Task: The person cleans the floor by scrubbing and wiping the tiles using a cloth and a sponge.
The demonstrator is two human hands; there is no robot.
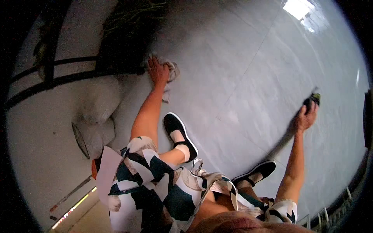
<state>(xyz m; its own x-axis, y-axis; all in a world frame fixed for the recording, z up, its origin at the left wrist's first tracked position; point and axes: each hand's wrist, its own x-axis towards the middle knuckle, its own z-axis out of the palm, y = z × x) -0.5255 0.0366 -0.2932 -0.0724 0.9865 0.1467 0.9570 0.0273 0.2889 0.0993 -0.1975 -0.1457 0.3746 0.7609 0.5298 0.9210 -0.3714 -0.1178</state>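
Single head-worn view, facing down, floor [233, 85] beyond the hands [158, 72]

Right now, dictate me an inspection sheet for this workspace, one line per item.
Surface: smooth gray floor with thin seams, bright reflection at upper right.
Job's things: crumpled cloth on the floor; dark object with a green part, too blurred to identify.
Clutter: translucent bundle and round-rimmed item, at left.
Grippers: left hand lies on the cloth, grip unclear; right hand's grip is around the dark object.
Cables: nothing seen.
Surroundings: dark curved rails at left; black shoes on the floor.
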